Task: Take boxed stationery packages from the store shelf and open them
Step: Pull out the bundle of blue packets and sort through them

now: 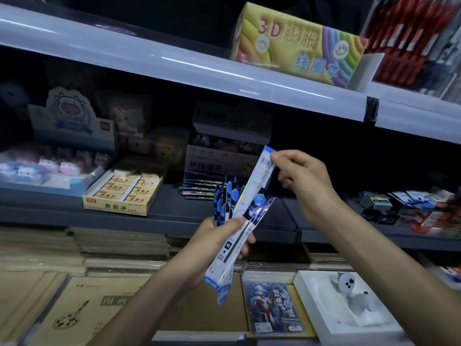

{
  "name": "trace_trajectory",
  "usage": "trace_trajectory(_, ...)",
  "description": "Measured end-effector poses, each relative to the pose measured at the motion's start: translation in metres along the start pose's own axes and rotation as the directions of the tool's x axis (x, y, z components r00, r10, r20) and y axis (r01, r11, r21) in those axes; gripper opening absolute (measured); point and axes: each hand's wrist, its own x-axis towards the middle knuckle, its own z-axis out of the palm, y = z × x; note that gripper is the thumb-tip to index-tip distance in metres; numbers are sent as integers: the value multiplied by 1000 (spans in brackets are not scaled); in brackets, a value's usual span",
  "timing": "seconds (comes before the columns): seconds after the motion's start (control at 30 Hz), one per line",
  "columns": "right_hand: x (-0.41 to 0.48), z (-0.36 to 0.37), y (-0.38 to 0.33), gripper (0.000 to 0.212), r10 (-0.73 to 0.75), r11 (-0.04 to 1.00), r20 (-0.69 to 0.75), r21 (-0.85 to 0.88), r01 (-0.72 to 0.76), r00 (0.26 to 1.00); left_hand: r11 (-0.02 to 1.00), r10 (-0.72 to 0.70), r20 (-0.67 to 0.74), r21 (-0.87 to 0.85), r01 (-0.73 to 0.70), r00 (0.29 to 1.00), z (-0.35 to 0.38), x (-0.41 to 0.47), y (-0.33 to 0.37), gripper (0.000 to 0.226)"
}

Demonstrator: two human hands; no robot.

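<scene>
Mid-frame, my left hand (213,234) grips a fan of packets (224,196) by their lower half. My right hand (304,176) pinches the top end of one packet (262,177). Its long axis climbs from lower left to upper right, so I'd pull along that line.
</scene>
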Motion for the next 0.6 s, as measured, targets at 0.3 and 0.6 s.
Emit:
trace_trajectory(0.3, 7, -35, -13, 19, 66, 845, -3, 533, -54, 998, 988, -14, -6, -151, 13, 1000, -12, 3, -6, 40)
trace_trajectory(0.6, -21, -53, 0, 15, 175, 778, 137, 587, -223, 975, 947, 2, -25, -322, -10, 1000, 1, 14, -11, 32)
